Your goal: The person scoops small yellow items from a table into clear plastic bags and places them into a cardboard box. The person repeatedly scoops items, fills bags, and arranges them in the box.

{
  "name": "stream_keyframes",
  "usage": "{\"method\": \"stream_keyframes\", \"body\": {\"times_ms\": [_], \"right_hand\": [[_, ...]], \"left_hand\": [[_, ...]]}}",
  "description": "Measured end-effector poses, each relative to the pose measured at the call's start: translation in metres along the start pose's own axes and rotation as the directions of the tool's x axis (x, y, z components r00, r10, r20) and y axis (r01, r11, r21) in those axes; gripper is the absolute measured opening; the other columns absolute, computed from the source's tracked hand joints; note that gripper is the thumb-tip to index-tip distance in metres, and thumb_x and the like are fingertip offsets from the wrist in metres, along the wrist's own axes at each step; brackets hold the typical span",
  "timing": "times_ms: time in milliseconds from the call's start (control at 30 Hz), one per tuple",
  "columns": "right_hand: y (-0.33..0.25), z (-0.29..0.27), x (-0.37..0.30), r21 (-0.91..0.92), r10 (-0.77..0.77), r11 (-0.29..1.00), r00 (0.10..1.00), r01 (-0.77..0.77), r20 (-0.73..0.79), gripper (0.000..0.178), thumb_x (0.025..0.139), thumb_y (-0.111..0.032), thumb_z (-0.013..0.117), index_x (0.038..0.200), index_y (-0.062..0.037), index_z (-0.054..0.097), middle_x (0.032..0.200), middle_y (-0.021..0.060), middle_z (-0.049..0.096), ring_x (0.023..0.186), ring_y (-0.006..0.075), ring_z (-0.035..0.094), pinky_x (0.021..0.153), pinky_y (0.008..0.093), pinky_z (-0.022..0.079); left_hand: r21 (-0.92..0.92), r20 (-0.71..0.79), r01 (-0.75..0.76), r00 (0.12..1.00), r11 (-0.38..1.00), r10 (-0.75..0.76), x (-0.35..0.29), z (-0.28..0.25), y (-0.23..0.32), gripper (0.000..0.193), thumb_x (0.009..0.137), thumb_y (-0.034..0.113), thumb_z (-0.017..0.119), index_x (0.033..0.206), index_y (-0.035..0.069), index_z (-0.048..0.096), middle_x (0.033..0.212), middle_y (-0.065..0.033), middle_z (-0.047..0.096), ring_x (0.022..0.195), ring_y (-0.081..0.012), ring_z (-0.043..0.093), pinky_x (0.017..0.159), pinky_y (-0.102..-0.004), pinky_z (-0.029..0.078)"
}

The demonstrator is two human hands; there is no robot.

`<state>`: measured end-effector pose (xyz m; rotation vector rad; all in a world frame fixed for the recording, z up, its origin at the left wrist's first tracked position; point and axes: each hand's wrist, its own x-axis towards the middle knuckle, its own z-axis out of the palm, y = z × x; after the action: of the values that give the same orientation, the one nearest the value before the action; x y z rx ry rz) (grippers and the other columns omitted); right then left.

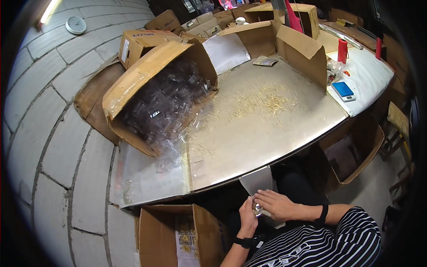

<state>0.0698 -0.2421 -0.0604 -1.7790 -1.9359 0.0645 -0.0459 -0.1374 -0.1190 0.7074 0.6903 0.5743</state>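
Observation:
Close to my body, just below the table's front edge, my two hands meet at a small clear, shiny box (256,209) with gold-coloured bits in it. My left hand (247,216) is closed round the box's left side. From the right, my right hand (276,205) bends its fingers over the top and far side, against the box. Much of the box is hidden by the fingers. Thin gold pins (276,103) lie scattered in a loose heap on the metal-topped table (249,151). At the left, a tipped cardboard box (147,64) spills clear plastic boxes (171,95) onto the tabletop.
Below the table on the left, an open carton (155,231) holds gold pieces on paper. A second carton (351,151) stands lower right. A blue-topped scale (343,90) and a red cylinder (342,51) rest on the white surface. Cardboard walls (302,55) edge the far side.

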Motion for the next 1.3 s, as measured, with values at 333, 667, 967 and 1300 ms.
{"method": "stream_keyframes", "body": {"times_ms": [333,667,967,1300], "right_hand": [[0.003,-0.009,0.01,0.001,-0.043,0.999,0.999,0.043,0.008,0.056,0.08,-0.018,0.062,0.128,0.0036,0.045,0.135,0.0198,0.045,0.129,0.0326,0.04,0.108,0.0445,0.031],[0.003,-0.003,0.023,-0.02,0.005,1.0,0.998,-0.006,-0.061,0.049,0.078,-0.015,0.063,0.122,0.0036,0.05,0.128,0.0207,0.051,0.125,0.0343,0.045,0.105,0.0463,0.034],[0.009,0.009,0.018,0.141,-0.031,0.989,0.999,0.033,-0.017,0.052,0.081,-0.021,0.062,0.126,0.0016,0.049,0.13,0.0182,0.051,0.127,0.0326,0.043,0.105,0.048,0.033],[0.018,-0.035,0.035,0.401,-0.01,0.916,1.0,0.008,0.003,0.06,0.089,-0.03,0.058,0.137,-0.0021,0.037,0.142,0.0199,0.037,0.134,0.0341,0.032,0.109,0.0451,0.027]], "left_hand": [[0.0,0.066,0.022,0.998,1.0,-0.022,-0.004,0.004,0.011,0.025,0.1,0.021,0.042,0.103,0.001,0.058,0.093,-0.0066,0.063,0.078,-0.0141,0.063,0.062,-0.0275,0.054],[-0.008,0.018,-0.07,0.997,0.998,0.07,-0.007,0.007,0.012,0.022,0.099,0.018,0.044,0.104,0.001,0.057,0.092,-0.006,0.063,0.08,-0.0133,0.062,0.068,-0.0266,0.053],[-0.075,0.058,-0.034,0.998,0.997,0.039,0.001,0.005,0.008,0.027,0.099,0.019,0.042,0.113,0.0,0.054,0.107,-0.0089,0.06,0.095,-0.0164,0.06,0.081,-0.0296,0.05],[0.077,0.097,-0.071,0.993,0.994,0.064,-0.018,0.025,0.044,0.03,0.099,0.024,0.043,0.112,0.0,0.054,0.1,-0.008,0.062,0.083,-0.0152,0.064,0.063,-0.0284,0.058]]}}
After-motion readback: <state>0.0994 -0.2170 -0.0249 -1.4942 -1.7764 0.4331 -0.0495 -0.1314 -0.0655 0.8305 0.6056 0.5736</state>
